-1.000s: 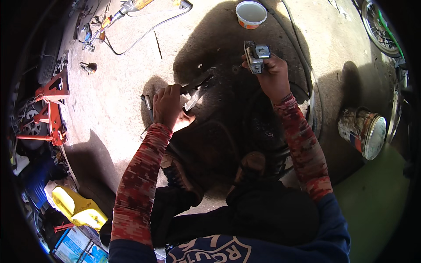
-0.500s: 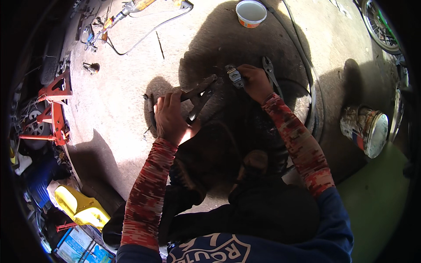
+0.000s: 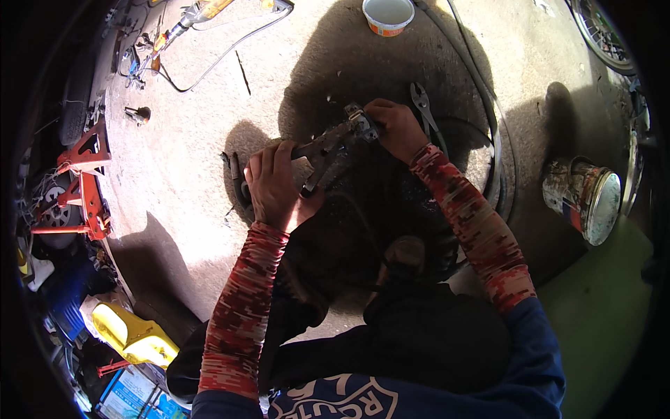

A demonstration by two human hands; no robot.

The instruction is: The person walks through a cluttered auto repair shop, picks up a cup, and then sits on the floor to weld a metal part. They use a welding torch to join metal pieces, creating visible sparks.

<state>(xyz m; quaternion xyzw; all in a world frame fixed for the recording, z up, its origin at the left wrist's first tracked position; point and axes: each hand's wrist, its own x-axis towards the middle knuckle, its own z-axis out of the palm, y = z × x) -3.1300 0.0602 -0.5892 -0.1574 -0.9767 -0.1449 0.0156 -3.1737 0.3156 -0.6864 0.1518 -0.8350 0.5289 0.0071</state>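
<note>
My left hand [image 3: 271,185] is closed on one end of a dark, forked metal bracket [image 3: 321,155]; its arms reach up and to the right. My right hand [image 3: 399,129] grips a small silvery metal fitting [image 3: 361,124] between thumb and fingers. That fitting sits at the bracket's far end and appears to touch it; shadow hides how the two meet. Just right of my right hand, a pair of slip-joint pliers [image 3: 423,105] lies on the concrete, its handles running down beside my wrist. Left of my left hand lies a short dark curved piece [image 3: 234,178].
A white tub [image 3: 388,15] stands at the far side. Dark hoses [image 3: 481,77] run along the right, near a tipped, stained bucket [image 3: 590,199]. A yellow power tool [image 3: 199,15] with a cord lies far left. Red metal stands [image 3: 89,188] and a yellow plastic piece [image 3: 129,332] line the left.
My right hand has moved slightly left with the silvery fitting, bringing it from apart to the bracket's far end. The left hand keeps its hold on the bracket.
</note>
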